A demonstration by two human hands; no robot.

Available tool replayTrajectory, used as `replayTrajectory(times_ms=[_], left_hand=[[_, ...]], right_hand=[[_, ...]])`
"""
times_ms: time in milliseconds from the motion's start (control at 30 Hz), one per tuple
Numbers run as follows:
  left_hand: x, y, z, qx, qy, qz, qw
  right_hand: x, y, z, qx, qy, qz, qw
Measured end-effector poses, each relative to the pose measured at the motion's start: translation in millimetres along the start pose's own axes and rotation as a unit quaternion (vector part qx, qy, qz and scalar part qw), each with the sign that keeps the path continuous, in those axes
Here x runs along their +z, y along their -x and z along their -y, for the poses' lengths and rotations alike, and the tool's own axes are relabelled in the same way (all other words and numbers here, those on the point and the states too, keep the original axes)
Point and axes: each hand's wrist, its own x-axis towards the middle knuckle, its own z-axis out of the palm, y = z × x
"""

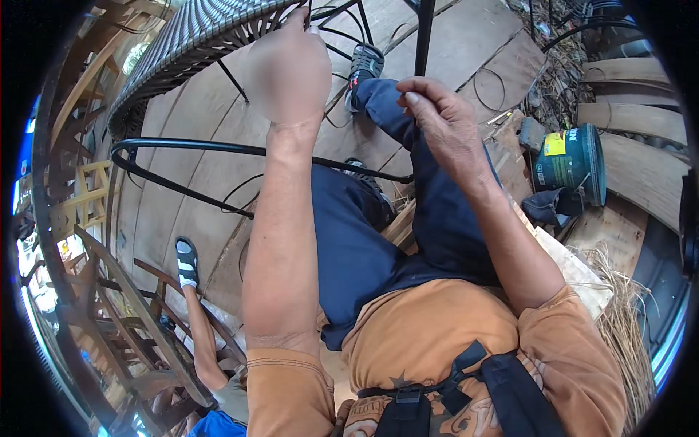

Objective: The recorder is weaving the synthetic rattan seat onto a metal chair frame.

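Observation:
A dark woven seat or chair panel (211,33) of flat strands, on a black metal frame (218,146), fills the upper left. My left hand (291,73) reaches up to its edge, the fingertips at the loose strands along the rim. Much of that hand is blurred, so its grip cannot be made out. Over my right thigh, my right hand (445,120) is closed in a pinch, thumb against the fingers, beside an upright black tube (424,36). Whatever it pinches is too small to see.
A green bucket (568,167) with a yellow label stands at the right, near straw (619,306) and curved wooden pieces (633,95). Thin dark strands (489,89) lie on the boards. Wooden chair frames (124,306) and another person's leg (200,328) are at the left.

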Motion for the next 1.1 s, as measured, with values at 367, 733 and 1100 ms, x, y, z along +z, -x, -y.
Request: replayTrajectory(times_ms=[367, 733, 1100], left_hand=[[-13, 3, 11, 0.034, -0.046, 0.006, 0.998], [-12, 14, 21, 0.057, -0.023, 0.002, 0.998], [6, 5, 18, 0.102, -0.069, 0.025, 0.992]], right_hand=[[5, 3, 0, 0.007, 0.020, 0.006, 1.000], [12, 9, -2, 0.002, 0.053, 0.013, 0.999], [5, 2, -22, 0.000, 0.038, -0.003, 0.999]])
